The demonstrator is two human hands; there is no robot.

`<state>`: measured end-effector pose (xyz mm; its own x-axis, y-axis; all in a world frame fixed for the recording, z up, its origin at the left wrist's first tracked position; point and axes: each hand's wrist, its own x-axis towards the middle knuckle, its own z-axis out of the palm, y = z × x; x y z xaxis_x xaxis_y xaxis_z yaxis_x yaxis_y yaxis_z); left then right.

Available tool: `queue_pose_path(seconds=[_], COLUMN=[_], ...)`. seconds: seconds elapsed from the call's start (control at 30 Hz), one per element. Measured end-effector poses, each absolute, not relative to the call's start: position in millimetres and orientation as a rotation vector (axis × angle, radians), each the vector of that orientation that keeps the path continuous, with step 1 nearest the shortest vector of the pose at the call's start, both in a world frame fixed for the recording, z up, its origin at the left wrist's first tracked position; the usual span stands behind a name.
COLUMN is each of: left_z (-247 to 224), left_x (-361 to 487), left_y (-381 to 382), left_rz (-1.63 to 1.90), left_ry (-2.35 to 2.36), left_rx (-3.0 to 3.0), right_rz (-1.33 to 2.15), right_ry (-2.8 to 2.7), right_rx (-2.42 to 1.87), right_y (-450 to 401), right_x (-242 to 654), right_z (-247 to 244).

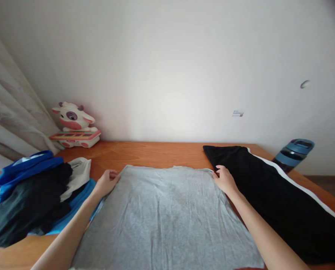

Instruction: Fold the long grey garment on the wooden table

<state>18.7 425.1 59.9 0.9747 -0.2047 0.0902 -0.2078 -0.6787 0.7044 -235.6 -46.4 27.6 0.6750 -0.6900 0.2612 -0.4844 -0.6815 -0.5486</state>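
A grey cloth garment (167,213), probably a T-shirt, lies spread out in front of me, with slight wrinkles down its middle. My left hand (108,182) is at its far left edge, fingers curled closed on the fabric near the corner. At the far right corner, my right hand (223,179) pinches the edge between thumb and fingers. The garment's near end runs out of the bottom of the view, where a bit of dark red shows at the lower right.
Left of the garment is a heap of clothes (29,202) in blue, dark grey and white. Black trousers with a white stripe (268,191) lie to the right. A toy cow keyboard (75,127) and a blue bottle (292,153) stand on the wooden table (156,152) by the wall.
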Motion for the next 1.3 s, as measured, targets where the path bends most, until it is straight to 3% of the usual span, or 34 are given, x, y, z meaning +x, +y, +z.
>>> queue_pose_path(seconds=[0.13, 0.37, 0.57, 0.8, 0.93, 1.03, 1.13, 1.2, 1.3], left_z=[65, 25, 4, 18, 34, 46, 50, 47, 40], left_x=[3, -57, -38, 19, 49, 69, 79, 84, 89], left_y=[390, 273, 287, 313, 313, 324, 335, 338, 332], left_rz=[0.287, 0.414, 0.295, -0.021, -0.289, -0.391, -0.416, -0.318, -0.116], left_ry=[-0.831, -1.022, -1.320, -0.992, -0.240, 0.121, 0.257, 0.304, 0.311], left_rx=[2.665, 2.413, 2.474, 2.220, 1.552, 1.143, 0.837, 0.789, 0.919], right_rz=[-0.796, -0.722, -0.397, -0.232, -0.316, -0.540, -0.833, -0.962, -1.061], right_ry=[0.598, 0.483, 0.233, 0.661, 0.700, 0.633, 0.531, 0.532, 0.623], right_rx=[-2.727, -2.655, -2.842, -2.919, -2.850, -2.588, -2.005, -1.713, -1.649], right_y=[0, 126, 116, 35, 13, -2, -23, -36, -47], right_x=[-216, -153, -157, -162, -159, -155, -151, -149, -147], right_z=[33, 23, 14, 13, 7, 3, -2, -5, -7])
